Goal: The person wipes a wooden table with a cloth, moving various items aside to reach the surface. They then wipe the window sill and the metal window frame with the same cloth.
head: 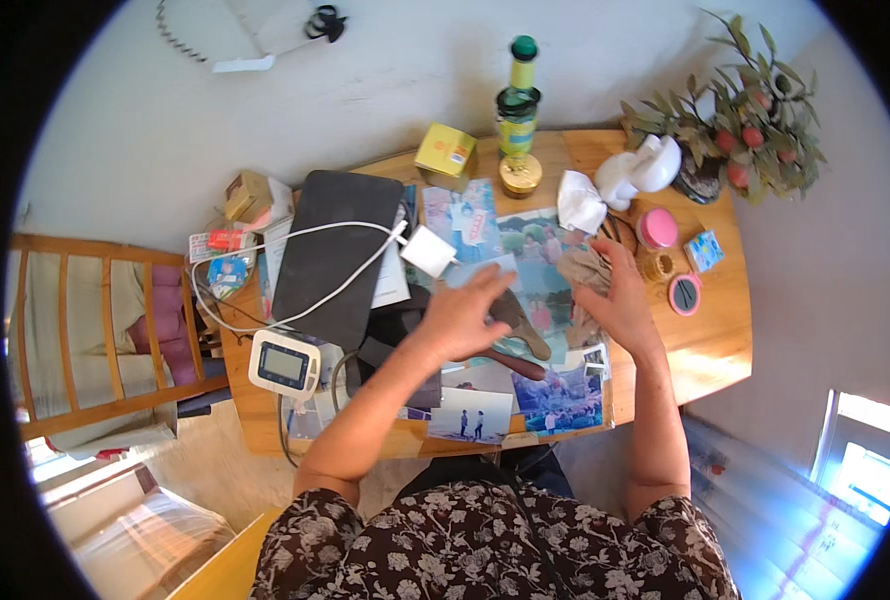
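My left hand (466, 311) hovers palm-down with spread fingers over photographs near the table's middle. A pale blue sheet (499, 268) shows by its fingertips. Beside the thumb lies a flat brown piece (526, 337), partly covered by the hand, with a dark reddish-brown handle (518, 366) just below it. My right hand (619, 300) has a crumpled beige cloth (584, 271) between thumb and fingers; part of the cloth hangs or lies below the thumb. Under my left forearm is a black fabric cuff (385, 337), partly hidden. Photographs (471, 415) lie along the front edge.
A white charger (428, 251) with cable crosses a black flat case (332, 255). A blood pressure monitor (284, 364) sits front left. Behind stand a green bottle (518, 112), a yellow box (446, 156) and a white figurine (640, 171). Pink-lidded jar (656, 228) and potted plant (745, 135) are right.
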### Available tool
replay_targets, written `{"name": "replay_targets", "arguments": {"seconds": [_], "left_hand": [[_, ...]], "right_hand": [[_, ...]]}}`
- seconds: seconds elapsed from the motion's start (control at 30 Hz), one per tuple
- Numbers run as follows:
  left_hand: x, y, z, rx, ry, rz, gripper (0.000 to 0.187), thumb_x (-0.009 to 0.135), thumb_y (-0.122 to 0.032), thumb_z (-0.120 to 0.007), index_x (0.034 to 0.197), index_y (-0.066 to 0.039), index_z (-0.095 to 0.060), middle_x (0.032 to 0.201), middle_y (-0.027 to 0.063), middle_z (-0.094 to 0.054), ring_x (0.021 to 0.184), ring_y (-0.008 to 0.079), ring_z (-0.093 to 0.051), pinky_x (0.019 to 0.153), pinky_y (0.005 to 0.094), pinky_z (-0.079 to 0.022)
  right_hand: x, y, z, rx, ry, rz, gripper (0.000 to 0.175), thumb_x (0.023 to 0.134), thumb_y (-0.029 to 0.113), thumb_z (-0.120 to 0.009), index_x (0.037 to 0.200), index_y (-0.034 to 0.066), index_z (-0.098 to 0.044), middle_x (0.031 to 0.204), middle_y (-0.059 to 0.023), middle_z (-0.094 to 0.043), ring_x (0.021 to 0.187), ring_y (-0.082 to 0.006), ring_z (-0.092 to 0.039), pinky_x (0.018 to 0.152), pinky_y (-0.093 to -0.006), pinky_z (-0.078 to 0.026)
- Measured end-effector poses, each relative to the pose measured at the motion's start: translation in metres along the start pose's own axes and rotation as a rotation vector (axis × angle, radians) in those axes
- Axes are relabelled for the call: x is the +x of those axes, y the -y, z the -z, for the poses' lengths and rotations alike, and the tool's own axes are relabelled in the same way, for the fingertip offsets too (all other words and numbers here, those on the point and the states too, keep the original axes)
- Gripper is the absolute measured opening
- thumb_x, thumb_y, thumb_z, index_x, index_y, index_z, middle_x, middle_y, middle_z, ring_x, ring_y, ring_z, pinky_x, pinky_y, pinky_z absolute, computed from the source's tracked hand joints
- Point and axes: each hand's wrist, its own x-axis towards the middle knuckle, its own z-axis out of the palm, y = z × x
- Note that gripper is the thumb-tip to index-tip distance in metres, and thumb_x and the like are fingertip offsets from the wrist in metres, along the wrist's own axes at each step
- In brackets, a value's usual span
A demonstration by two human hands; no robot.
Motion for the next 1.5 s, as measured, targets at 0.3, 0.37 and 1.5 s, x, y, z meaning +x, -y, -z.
{"name": "replay_targets", "arguments": {"seconds": [0.3, 0.37, 1.5], "left_hand": [[-0.056, -0.029, -0.048, 0.161, 0.020, 0.157, 0.046, 0.079, -0.015, -0.071, 0.120, -0.006, -0.054, 0.109, 0.0126, -0.050, 0.079, 0.0289, -0.066, 0.066, 0.0417, -0.053], [-0.069, -0.030, -0.052, 0.112, -0.080, 0.125, 0.047, 0.078, -0.014, -0.072, 0.120, -0.005, -0.054, 0.103, 0.0116, -0.051, 0.079, 0.0286, -0.066, 0.065, 0.0411, -0.053], [-0.068, 0.029, -0.012, -0.804, -0.361, 0.365, 0.014, 0.078, -0.001, -0.073, 0.088, 0.004, -0.065, 0.076, 0.0033, -0.067, 0.066, 0.0067, -0.059, 0.057, 0.0202, -0.042]], "right_hand": [[0.094, 0.050, -0.105, 0.073, 0.156, 0.373, 0.044, 0.073, 0.002, -0.068, 0.117, 0.0059, -0.060, 0.122, -0.0133, -0.058, 0.098, -0.0370, -0.054, 0.090, -0.0437, -0.047], [0.106, 0.051, -0.143, -0.158, 0.187, 0.471, 0.046, 0.073, 0.000, -0.065, 0.118, 0.0070, -0.061, 0.124, -0.0111, -0.058, 0.102, -0.0374, -0.053, 0.092, -0.0437, -0.046], [-0.130, 0.004, -0.073, -0.087, 0.229, 0.241, 0.038, 0.061, -0.010, -0.058, 0.090, 0.0131, -0.065, 0.112, -0.0050, -0.067, 0.101, -0.0295, -0.057, 0.090, -0.0387, -0.041]]}}
